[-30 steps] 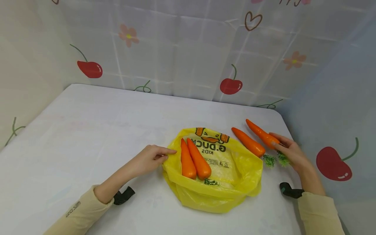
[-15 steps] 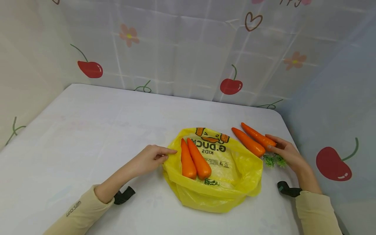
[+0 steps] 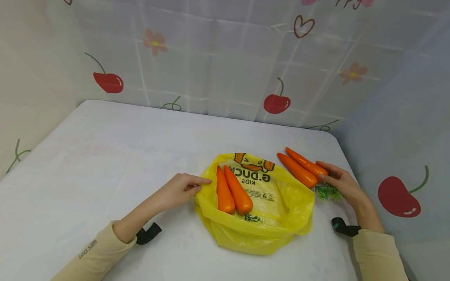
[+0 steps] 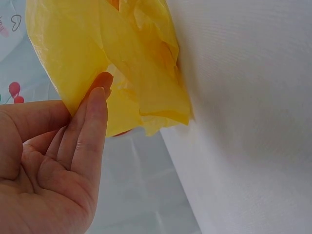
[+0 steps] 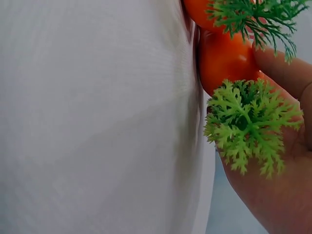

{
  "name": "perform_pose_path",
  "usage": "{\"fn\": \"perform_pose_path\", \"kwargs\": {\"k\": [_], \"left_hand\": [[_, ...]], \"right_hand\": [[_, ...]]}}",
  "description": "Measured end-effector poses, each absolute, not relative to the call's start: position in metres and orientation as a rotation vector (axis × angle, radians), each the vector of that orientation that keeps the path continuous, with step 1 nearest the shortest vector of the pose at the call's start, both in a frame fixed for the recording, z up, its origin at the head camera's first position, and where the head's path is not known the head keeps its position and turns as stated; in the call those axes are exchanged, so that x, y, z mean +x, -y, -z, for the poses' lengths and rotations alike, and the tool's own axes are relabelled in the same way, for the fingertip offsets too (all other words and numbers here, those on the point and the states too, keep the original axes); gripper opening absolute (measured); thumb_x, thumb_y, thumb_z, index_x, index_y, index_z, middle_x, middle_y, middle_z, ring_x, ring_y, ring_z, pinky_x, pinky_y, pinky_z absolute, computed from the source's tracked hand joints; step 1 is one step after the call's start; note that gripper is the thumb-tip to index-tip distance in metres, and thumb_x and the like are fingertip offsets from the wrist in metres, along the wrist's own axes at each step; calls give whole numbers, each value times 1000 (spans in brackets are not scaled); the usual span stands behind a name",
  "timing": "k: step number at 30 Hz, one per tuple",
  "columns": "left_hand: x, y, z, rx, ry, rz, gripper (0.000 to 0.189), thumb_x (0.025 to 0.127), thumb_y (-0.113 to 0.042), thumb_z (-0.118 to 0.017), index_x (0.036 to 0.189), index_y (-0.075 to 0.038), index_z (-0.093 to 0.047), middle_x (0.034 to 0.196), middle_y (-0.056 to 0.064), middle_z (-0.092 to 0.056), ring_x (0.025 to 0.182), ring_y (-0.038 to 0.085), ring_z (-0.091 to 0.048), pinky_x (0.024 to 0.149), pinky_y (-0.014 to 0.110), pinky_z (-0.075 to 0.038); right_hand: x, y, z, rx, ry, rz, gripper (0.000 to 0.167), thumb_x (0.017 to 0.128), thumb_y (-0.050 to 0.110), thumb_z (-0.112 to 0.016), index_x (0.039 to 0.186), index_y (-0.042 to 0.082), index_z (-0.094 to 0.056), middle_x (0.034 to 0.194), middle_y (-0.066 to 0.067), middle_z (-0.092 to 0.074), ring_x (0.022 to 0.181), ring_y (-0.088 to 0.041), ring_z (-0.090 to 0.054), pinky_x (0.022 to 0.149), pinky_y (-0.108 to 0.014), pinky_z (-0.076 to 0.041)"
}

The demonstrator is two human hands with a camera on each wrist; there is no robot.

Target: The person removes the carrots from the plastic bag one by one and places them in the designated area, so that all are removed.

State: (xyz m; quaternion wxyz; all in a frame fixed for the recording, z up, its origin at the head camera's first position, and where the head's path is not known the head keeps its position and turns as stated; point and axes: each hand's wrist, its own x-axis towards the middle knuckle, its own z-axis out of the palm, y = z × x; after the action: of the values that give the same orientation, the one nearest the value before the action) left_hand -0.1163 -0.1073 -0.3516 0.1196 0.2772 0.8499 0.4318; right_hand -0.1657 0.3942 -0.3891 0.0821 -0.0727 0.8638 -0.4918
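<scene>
A yellow plastic bag [image 3: 260, 242] lies with its mouth spread and a duck print showing inside. My left hand [image 3: 183, 189] pinches its left rim between thumb and fingers, as the left wrist view shows too. Two orange carrots [image 3: 239, 191] lie side by side in the bag, some green leaf at their thick ends. Beyond its right rim rests another carrot [image 3: 297, 170]. Right alongside that one is a further carrot [image 3: 306, 161], its thick end held between the thumb and fingers of my right hand [image 3: 342, 185]. In the right wrist view its leafy green top [image 5: 251, 124] hangs below the palm.
The white table [image 3: 140, 148] meets a printed curtain [image 3: 218, 58] at the back and another curtain at the right, close beyond my right arm. Black wrist camera mounts [image 3: 149, 234] sit under both forearms.
My right hand has moved slightly left with its carrot, bringing it up against the one lying outside the bag. The left hand and the bag have stayed in place.
</scene>
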Motion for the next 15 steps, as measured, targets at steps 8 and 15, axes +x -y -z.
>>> {"fn": "perform_pose_path", "kwargs": {"k": [8, 15], "left_hand": [[-116, 108, 351, 809, -2483, -1265, 32, 90, 6, -51, 119, 1, -64, 110, 12, -63, 55, 8, -36, 52, 20, -36], [-116, 107, 350, 796, -2483, -1260, 32, 90, 5, -52, 119, 0, -64, 105, 10, -64, 54, 8, -35, 51, 20, -35]], "right_hand": [[-166, -391, 386, -230, -2619, 1452, 54, 100, 28, -46, 141, -6, -35, 135, -11, -45, 107, 5, -43, 83, -11, -38], [-165, -393, 385, -179, -2636, 1592, 51, 100, 25, -47, 142, -2, -36, 122, 12, -51, 105, 6, -46, 83, -11, -39]]}}
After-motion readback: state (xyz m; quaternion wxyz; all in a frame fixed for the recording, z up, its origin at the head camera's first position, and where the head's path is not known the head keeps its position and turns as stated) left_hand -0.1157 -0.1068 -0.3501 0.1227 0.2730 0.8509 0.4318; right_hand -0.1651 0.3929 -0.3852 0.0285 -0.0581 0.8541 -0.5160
